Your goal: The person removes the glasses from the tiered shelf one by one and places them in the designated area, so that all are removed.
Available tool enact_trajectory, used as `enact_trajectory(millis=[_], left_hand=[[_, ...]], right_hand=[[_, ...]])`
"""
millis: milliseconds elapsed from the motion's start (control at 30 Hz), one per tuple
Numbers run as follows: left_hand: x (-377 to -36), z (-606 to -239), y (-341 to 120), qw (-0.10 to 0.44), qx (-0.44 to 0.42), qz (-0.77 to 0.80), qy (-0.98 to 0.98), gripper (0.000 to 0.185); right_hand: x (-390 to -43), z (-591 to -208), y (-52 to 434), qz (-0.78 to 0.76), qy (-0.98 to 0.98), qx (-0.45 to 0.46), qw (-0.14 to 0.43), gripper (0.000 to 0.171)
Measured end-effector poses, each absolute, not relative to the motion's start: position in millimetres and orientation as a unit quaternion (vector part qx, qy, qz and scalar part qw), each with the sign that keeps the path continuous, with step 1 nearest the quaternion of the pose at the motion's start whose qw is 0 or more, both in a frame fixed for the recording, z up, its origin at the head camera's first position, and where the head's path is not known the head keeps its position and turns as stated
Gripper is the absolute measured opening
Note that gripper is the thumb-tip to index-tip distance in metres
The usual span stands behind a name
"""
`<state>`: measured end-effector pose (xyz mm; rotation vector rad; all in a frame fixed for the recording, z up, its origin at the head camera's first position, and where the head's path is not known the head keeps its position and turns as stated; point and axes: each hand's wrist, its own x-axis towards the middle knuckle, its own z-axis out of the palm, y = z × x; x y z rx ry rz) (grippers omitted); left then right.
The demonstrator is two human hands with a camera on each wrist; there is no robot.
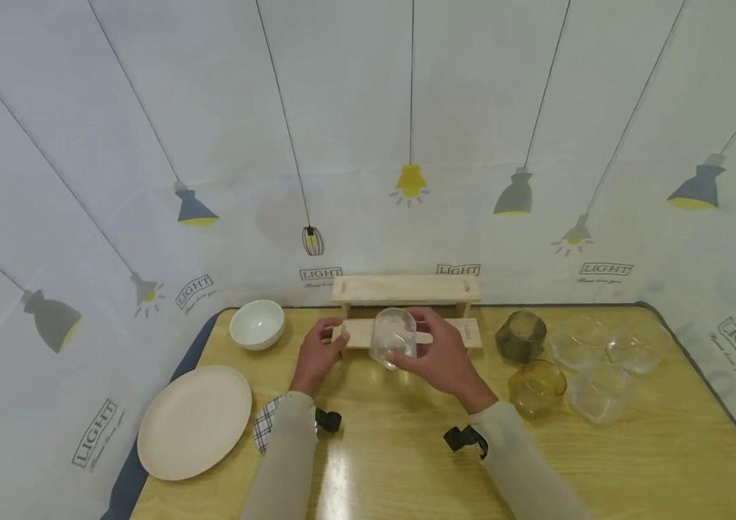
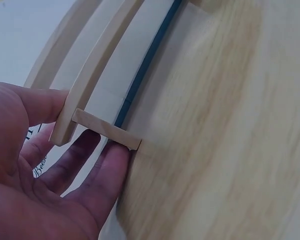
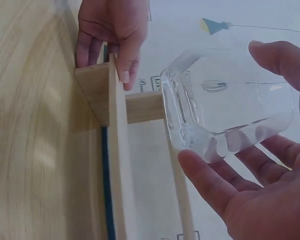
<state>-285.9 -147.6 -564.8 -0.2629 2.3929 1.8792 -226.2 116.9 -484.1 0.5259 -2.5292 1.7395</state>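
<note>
A small two-tier wooden rack [image 1: 407, 288] stands at the back of the table. My left hand [image 1: 318, 355] grips the left end of its lower shelf; in the left wrist view the thumb lies over the shelf board [image 2: 92, 75] and the fingers reach round the short leg [image 2: 107, 129]. In my right hand [image 1: 443, 355] is a clear faceted glass [image 1: 394, 336], held between thumb and fingers above the front of the lower shelf. The right wrist view shows the glass [image 3: 230, 100] tipped, apart from the rack.
Right of the rack stand a dark grey glass [image 1: 521, 337], an amber glass [image 1: 537, 388] and several clear glasses [image 1: 602, 392]. At the left are a white bowl [image 1: 257, 325], a cream oval plate [image 1: 195, 422] and a checked cloth item [image 1: 265, 425], partly behind the left sleeve. A printed curtain [image 1: 354, 144] backs the table.
</note>
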Motion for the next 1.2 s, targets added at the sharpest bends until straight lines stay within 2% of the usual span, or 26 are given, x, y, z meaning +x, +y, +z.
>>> enact_trajectory(millis=[500, 767, 1200], left_hand=[[-283, -566, -149, 0.043, -0.071, 0.614, 0.785, 0.04], [-283, -562, -148, 0.05, -0.079, 0.615, 0.783, 0.04], [-286, -566, -150, 0.054, -0.085, 0.615, 0.782, 0.04]], right_hand=[[-188, -461, 187, 0.514, -0.827, 0.21, 0.082, 0.073], [-176, -454, 236, 0.483, -0.839, 0.191, 0.162, 0.075], [-151, -464, 324, 0.453, -0.864, 0.125, 0.182, 0.078]])
